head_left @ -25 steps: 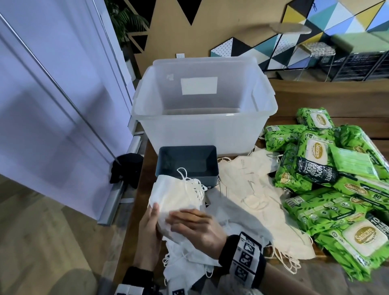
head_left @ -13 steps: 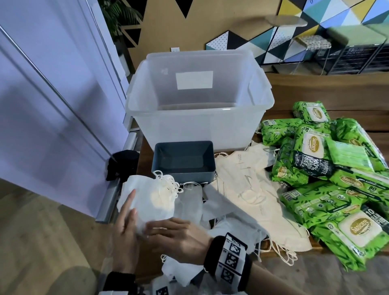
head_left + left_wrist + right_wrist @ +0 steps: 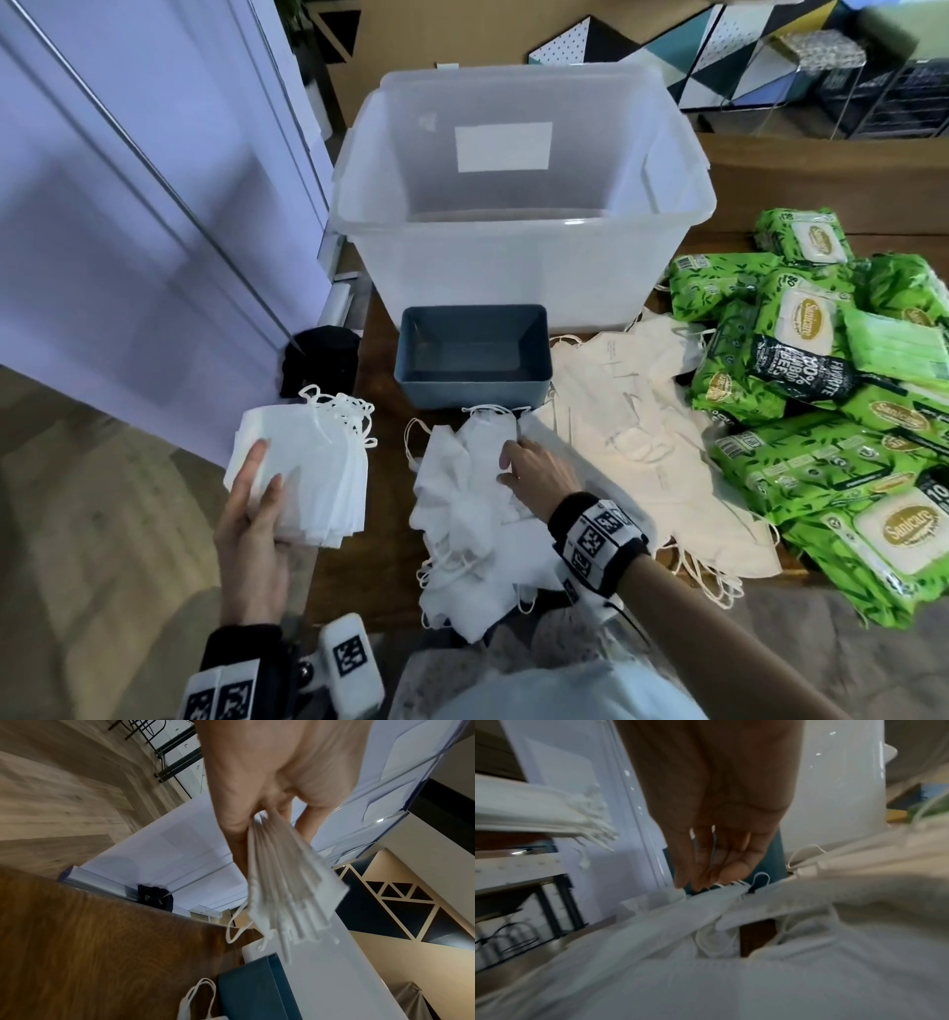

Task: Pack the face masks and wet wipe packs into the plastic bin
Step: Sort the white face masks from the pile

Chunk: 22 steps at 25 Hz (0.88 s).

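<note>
My left hand (image 3: 259, 483) grips a neat stack of white face masks (image 3: 313, 462), held out past the table's left edge; the left wrist view shows the thumb and fingers of that hand (image 3: 257, 817) clamping the stack (image 3: 287, 882). My right hand (image 3: 524, 467) reaches over a loose pile of white masks (image 3: 462, 519), its nearly straight fingertips (image 3: 700, 880) touching the top mask. Cream masks (image 3: 631, 431) lie to the right of it. Green wet wipe packs (image 3: 816, 411) are heaped at the far right. The clear plastic bin (image 3: 513, 267) stands behind, with nothing visible inside.
A small blue-grey open box (image 3: 472, 383) sits between the bin and the white masks. A pale partition wall (image 3: 128, 231) runs close along the left. A black cloth (image 3: 318, 360) hangs at the table's left edge. The wooden table (image 3: 380, 462) ends near my body.
My left hand has carried the mask stack left, beyond the table's edge. My right hand has let go of the stack and moved right onto the loose white masks.
</note>
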Tool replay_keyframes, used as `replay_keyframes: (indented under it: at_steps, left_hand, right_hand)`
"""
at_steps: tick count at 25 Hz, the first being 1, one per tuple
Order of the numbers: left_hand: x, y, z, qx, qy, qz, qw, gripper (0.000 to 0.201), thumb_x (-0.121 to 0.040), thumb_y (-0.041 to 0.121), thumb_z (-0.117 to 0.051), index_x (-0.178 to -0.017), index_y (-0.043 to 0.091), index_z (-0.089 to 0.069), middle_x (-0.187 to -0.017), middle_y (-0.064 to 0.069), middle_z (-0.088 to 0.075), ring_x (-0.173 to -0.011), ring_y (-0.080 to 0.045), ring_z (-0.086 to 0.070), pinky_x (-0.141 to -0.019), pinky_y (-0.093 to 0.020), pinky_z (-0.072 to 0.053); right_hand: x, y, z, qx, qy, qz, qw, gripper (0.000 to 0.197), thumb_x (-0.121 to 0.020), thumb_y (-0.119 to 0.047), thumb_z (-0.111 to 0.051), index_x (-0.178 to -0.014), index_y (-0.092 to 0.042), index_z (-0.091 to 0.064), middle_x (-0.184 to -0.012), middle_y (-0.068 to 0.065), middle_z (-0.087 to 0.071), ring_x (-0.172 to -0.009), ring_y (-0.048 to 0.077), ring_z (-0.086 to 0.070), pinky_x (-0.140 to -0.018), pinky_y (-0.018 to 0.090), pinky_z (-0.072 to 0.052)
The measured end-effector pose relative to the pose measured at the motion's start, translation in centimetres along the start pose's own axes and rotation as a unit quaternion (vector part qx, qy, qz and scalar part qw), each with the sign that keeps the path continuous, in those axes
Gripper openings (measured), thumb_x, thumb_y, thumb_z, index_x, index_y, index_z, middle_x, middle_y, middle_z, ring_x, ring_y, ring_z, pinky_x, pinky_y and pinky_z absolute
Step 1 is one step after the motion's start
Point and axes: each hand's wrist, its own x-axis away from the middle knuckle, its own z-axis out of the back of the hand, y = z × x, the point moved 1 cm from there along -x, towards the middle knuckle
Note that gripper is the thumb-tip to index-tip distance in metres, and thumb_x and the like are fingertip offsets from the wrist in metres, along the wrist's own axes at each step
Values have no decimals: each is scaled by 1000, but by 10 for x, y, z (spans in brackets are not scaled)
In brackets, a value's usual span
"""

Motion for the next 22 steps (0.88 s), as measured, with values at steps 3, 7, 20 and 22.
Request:
replay_keyframes:
  at_steps: [3, 7, 20, 22]
  left_hand:
    - [-3, 1, 8, 15, -15, 12, 1000, 50, -92, -3, -47, -136, 21, -50, -131, 9, -49, -115, -12, -51, -88, -30, -53]
    - [-6, 1, 8, 24, -22, 17, 999, 55, -90, -7, -45, -138, 19, -46, -124, 15, -50, -111, -10, -51, -80, -22, -56]
    - [-11, 9, -7, 37, -24, 9, 999, 52, -92, -5, -45, -138, 19, -46, -128, 9, -46, -109, -11, -53, -69, -18, -57]
    - [-11, 8, -7, 44, -20, 11, 999, 53, -92, -5, -45, -139, 18, -45, -124, 12, -48, -107, -10, -53, -68, -18, -58]
  right_hand:
    - [31, 14, 0, 55, -51, 82, 994, 25, -87, -19, -62, -109, -8, -57, -112, 8, -57, -103, 26, -55, -65, 31, -38]
    - [72, 20, -21, 138, -55, 174, 974, 63, -36, -39, -91, -89, -14, -67, -85, 2, -64, -75, 19, -65, -51, 25, -51]
    - [43, -22, -60, 322, -153, 375, 856, 59, -87, -22, -24, -146, -17, -26, -152, 12, -29, -141, 31, -23, -112, 49, -23]
    - [31, -32, -61, 323, -139, 378, 857, 61, -85, -19, -25, -146, -14, -25, -151, 11, -30, -142, 27, -23, -114, 44, -21]
